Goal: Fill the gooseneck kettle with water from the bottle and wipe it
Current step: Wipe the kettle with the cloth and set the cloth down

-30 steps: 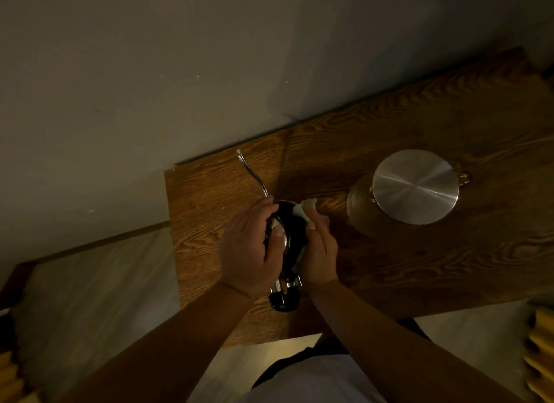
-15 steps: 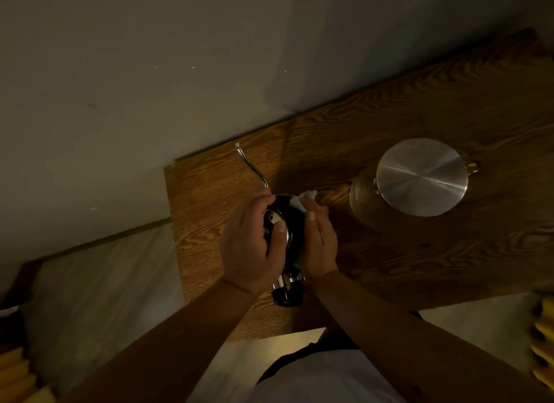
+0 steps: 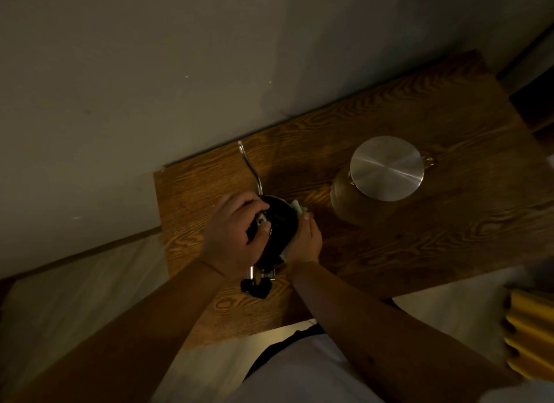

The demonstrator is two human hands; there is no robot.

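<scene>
Kettle [image 3: 280,222] upright — spout toward wall, left fingers [image 3: 254,206] around lid, right hand [image 3: 304,240] gripping cloth [image 3: 296,206].

You face a dim plain grey wall [image 3: 150,72]; a dark grained wooden table [image 3: 449,237] abuts it, pale floor [image 3: 75,297] below (yellow slats at right).

Dim, warm-toned head view; low exposure, soft detail.

Brightest spot: glare streaks on the steel lid [image 3: 386,168]. Its shadow falls toward the table's [image 3: 449,237] near edge. Right frame edge smeared with blur; wall line bows from wide-angle distortion.
</scene>
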